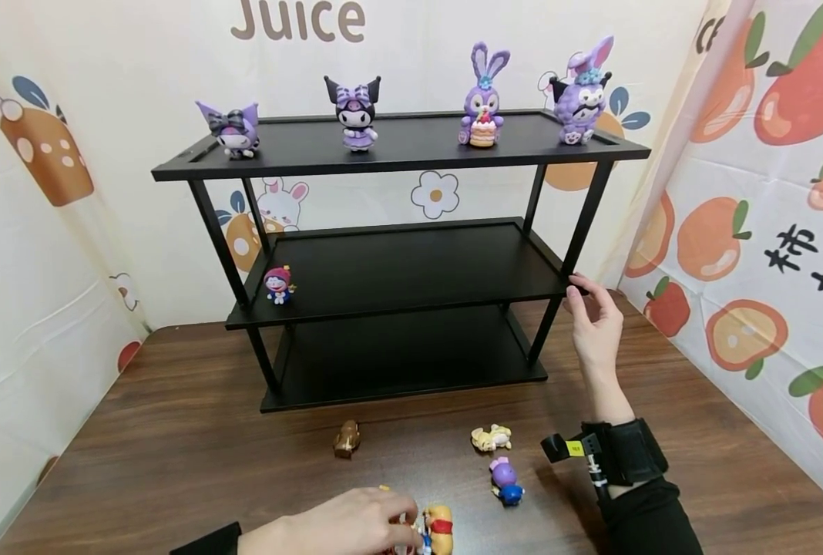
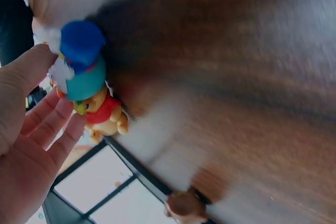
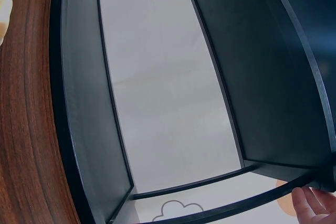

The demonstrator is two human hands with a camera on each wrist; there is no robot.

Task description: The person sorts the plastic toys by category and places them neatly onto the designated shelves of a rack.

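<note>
My left hand (image 1: 356, 520) is low at the front of the table. In the left wrist view its thumb and fingers pinch a white figurine with a blue cap (image 2: 82, 43) and teal clothing. Right beside it is a yellow bear figurine in a red shirt (image 1: 441, 530). At the right end of the black three-tier shelf rack (image 1: 411, 270), my right hand (image 1: 597, 324) grips the middle tier's corner near the post. A small figurine with a pink hat (image 1: 278, 284) stands on the left of that tier.
Several purple figurines, among them a rabbit with a cake (image 1: 482, 108), stand on the top tier. On the table lie a brown figurine (image 1: 347, 439), a cream-yellow one (image 1: 491, 438) and a purple-and-blue one (image 1: 505, 482). Printed curtains (image 1: 751, 231) surround the table.
</note>
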